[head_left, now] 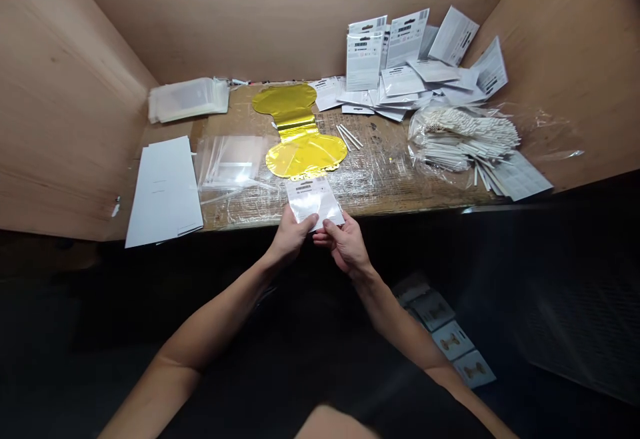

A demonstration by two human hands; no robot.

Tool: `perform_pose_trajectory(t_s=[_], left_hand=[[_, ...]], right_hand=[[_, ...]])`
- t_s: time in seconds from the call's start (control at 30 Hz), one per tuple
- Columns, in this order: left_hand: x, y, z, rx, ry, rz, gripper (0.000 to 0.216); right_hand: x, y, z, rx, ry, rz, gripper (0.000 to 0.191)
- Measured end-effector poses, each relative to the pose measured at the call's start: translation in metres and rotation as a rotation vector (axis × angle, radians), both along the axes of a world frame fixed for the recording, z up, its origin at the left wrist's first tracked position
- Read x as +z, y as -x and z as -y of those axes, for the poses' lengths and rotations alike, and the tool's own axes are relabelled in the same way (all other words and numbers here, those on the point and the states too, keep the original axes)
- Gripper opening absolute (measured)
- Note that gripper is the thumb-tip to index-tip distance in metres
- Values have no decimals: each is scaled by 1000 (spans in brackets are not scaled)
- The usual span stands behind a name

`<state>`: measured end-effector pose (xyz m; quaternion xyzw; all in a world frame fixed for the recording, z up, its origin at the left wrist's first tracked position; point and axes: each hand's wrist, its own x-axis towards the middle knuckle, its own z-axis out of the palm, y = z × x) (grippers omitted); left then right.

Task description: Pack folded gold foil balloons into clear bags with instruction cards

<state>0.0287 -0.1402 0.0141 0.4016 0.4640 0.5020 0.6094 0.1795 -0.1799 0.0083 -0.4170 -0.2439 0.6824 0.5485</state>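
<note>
Between both hands, at the table's front edge, is a white printed card packet [314, 200] with a hang hole along its far edge. My left hand [291, 233] grips its near left corner, thumb on top. At the near right corner, my right hand [345, 240] pinches it with the thumb above and fingers curled below. Just beyond the packet lies a gold foil balloon [306, 155], flat, with two rounded ends and a narrow creased middle. A few short white sticks [349, 137] rest to the right of the foil.
Clear plastic sleeves [233, 162] and white paper sheets [163, 192] lie left; more translucent sleeves [187, 100] are stacked behind. Finished-looking card packets [364, 62] pile at back right, near a plastic bag of white sticks [465, 135]. Wooden walls [300, 19] enclose the table. Packets [453, 340] lie below, right.
</note>
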Motion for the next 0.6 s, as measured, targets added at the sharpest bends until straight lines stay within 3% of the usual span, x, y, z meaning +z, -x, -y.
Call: perform_pose_trajectory(t_s=[0.07, 0.13, 0.23, 0.33, 0.4, 0.6], left_hand=[[1, 2, 8, -86, -24, -272, 62], [6, 8, 10, -75, -106, -687, 68], [16, 18, 2, -86, -423, -1144, 65], [16, 20, -11, -445, -742, -1156, 52], [10, 18, -19, -583, -787, -1060, 45], [-5, 10, -30, -460, -721, -903, 39]], right_hand=[[-6, -4, 5, -71, 32, 7, 59], [-13, -9, 8, -115, 80, 45, 56], [-22, -15, 10, -161, 106, 117, 58], [-33, -17, 13, -144, 75, 163, 60], [-40, -16, 15, -79, 63, 200, 60], [-50, -19, 20, -2, 4, 351, 58]])
